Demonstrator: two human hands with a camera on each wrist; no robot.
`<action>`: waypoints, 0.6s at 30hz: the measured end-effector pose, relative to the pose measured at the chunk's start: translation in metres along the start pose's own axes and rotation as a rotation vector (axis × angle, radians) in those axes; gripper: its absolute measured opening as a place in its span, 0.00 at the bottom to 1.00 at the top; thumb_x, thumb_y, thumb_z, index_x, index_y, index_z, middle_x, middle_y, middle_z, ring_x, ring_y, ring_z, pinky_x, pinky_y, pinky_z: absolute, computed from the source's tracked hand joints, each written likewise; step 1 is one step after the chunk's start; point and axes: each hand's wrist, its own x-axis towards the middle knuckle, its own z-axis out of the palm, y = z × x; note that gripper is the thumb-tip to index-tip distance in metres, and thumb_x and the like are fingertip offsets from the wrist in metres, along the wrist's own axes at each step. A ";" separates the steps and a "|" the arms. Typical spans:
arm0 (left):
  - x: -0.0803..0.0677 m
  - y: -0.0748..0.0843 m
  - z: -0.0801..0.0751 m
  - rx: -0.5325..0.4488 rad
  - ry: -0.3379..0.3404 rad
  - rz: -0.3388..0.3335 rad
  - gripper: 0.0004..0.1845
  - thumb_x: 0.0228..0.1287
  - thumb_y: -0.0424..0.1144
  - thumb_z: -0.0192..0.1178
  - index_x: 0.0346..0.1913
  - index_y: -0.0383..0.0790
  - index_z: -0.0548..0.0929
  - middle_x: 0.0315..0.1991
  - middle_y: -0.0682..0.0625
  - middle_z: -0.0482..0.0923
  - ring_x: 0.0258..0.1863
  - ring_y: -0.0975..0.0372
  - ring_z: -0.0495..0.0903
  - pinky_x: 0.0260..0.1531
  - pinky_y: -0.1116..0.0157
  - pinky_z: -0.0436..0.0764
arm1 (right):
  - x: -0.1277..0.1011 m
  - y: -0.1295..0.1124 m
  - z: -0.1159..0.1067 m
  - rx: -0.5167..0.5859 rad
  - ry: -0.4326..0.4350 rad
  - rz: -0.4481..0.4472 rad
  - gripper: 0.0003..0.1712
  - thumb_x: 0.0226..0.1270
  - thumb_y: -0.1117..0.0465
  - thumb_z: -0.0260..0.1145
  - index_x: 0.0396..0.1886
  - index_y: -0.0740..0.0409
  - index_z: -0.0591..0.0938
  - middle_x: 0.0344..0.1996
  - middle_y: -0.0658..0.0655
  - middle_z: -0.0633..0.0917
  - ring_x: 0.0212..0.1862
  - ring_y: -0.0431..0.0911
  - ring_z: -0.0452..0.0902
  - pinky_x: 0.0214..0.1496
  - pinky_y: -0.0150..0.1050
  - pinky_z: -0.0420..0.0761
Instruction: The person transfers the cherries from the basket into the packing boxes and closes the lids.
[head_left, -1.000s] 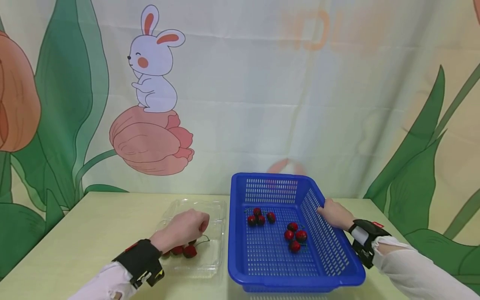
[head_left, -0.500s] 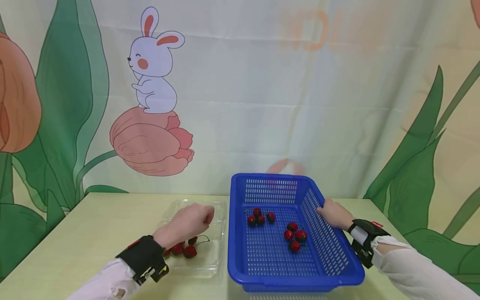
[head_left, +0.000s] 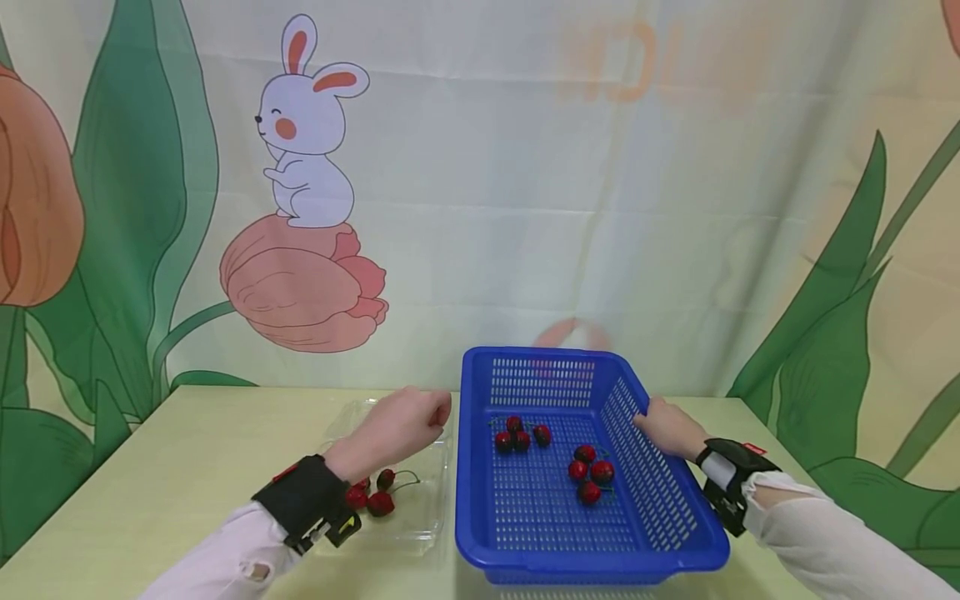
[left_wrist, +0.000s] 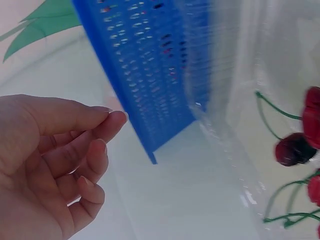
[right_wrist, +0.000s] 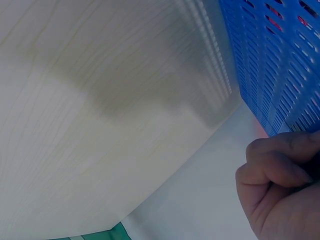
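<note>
On the backdrop [head_left: 600,167], faint unreadable lettering [head_left: 637,58]

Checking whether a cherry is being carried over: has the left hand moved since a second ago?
Yes. The left hand has lifted off the clear tray and shifted right, toward the blue basket.

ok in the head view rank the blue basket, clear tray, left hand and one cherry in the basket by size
1. blue basket
2. clear tray, partly hidden by the arm
3. left hand
4. cherry
</note>
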 end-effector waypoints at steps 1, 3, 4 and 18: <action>0.002 0.002 -0.001 -0.004 0.002 0.003 0.05 0.40 0.32 0.49 0.18 0.47 0.66 0.10 0.57 0.62 0.12 0.68 0.62 0.11 0.73 0.62 | 0.000 0.000 0.000 -0.002 0.001 -0.001 0.13 0.50 0.59 0.41 0.26 0.66 0.64 0.14 0.54 0.64 0.16 0.43 0.62 0.15 0.34 0.61; 0.006 0.008 -0.003 -0.005 0.004 0.015 0.04 0.41 0.33 0.49 0.18 0.47 0.66 0.10 0.57 0.62 0.12 0.68 0.62 0.11 0.73 0.61 | 0.000 0.000 0.000 -0.008 0.004 -0.003 0.13 0.50 0.59 0.41 0.26 0.67 0.64 0.14 0.54 0.64 0.16 0.43 0.62 0.15 0.34 0.60; 0.008 0.010 -0.004 -0.002 0.003 0.021 0.04 0.41 0.34 0.49 0.18 0.46 0.66 0.10 0.57 0.62 0.11 0.68 0.62 0.10 0.73 0.61 | 0.000 0.000 0.000 -0.008 0.002 -0.002 0.13 0.50 0.59 0.41 0.26 0.67 0.64 0.14 0.54 0.63 0.16 0.43 0.62 0.15 0.34 0.60; 0.036 0.048 -0.016 0.080 0.030 0.170 0.04 0.40 0.32 0.48 0.18 0.44 0.66 0.11 0.56 0.61 0.11 0.68 0.61 0.08 0.74 0.59 | 0.001 0.002 0.002 -0.006 0.005 0.005 0.14 0.50 0.59 0.41 0.30 0.68 0.63 0.14 0.54 0.63 0.15 0.43 0.62 0.15 0.34 0.61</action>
